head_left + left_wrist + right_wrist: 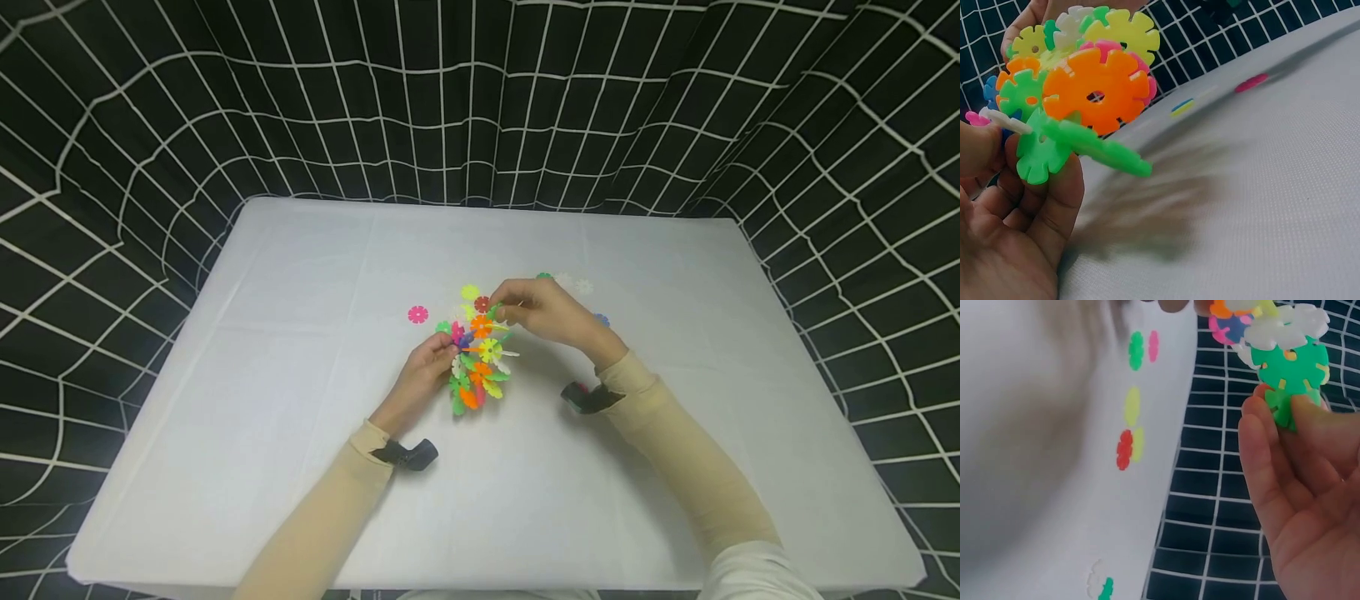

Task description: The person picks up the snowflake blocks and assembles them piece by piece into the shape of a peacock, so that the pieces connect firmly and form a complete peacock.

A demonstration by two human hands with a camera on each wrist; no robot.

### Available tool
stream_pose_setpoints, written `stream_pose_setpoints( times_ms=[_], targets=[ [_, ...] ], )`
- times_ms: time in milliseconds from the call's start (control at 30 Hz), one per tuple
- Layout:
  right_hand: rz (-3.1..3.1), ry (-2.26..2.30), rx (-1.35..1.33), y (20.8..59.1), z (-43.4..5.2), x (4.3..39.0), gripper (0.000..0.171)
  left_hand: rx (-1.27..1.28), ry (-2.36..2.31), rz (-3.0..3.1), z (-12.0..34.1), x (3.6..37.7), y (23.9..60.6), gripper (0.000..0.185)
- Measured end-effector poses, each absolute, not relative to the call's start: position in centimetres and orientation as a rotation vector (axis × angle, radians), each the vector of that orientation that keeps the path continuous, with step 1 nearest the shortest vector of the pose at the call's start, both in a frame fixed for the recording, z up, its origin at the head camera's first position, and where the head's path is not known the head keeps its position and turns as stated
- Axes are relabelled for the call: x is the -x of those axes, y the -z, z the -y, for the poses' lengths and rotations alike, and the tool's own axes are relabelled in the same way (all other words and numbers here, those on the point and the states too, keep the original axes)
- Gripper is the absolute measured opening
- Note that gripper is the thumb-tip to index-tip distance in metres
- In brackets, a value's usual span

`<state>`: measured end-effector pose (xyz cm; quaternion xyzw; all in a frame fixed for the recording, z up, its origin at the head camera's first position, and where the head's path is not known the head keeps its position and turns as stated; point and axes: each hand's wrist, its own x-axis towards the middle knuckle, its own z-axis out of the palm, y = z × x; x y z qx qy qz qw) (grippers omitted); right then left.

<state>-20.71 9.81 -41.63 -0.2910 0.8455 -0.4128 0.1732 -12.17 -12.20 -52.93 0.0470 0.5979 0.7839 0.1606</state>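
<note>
So you're holding the flower-disc cluster (483, 367) over the middle of the table (300, 433), with both hands clamped on it. Your left hand (422, 375) is gripping its left side, fingers curled in among the discs, and your right hand (551, 317) is pinching a small green disc (1282, 412) at the top between thumb and fingers. That one's looking slotted into its neighbour, but I can't tell how deep.

Handling-wise, I'm guessing you're dealing with something very light: thin, stiff, slightly slick plastic. The discs probably aren't breaking easily, but the notched joints could be twisting or popping loose if you're squeezing outer petals. I'd be holding near the core with the left and pinching single discs flat on their faces with the right.

For room, you're doing fine. White cloth is stretching well out to both sides, and the table's edges are all sitting well apart from your hands. Just watch the far side, where a pink disc (417, 314), a red disc (482, 304) and a yellow disc (469, 292) are lying near the cluster.
</note>
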Motion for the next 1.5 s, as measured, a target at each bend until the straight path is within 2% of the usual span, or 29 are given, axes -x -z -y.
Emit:
stream_pose_setpoints(
  times_ms=[500, 1167, 1500],
  targets=[
    [-2.597, 1.246, 0.796, 43.9, -9.2, 19.3, 0.014, -0.008, -2.241, -1.717, 12.3, 12.1, 52.7, 0.006],
    [-2.519, 1.516, 0.618, 46.2, -9.8, 18.3, 0.013, -0.046, -2.23, -1.761, 12.1, 12.1, 52.6, 0.006],
    [-2.541, 1.473, 0.719, 46.1, -10.0, 18.3, 0.015, -0.049, -2.22, -1.784, 12.2, 12.1, 52.9, 0.007]
  ],
)
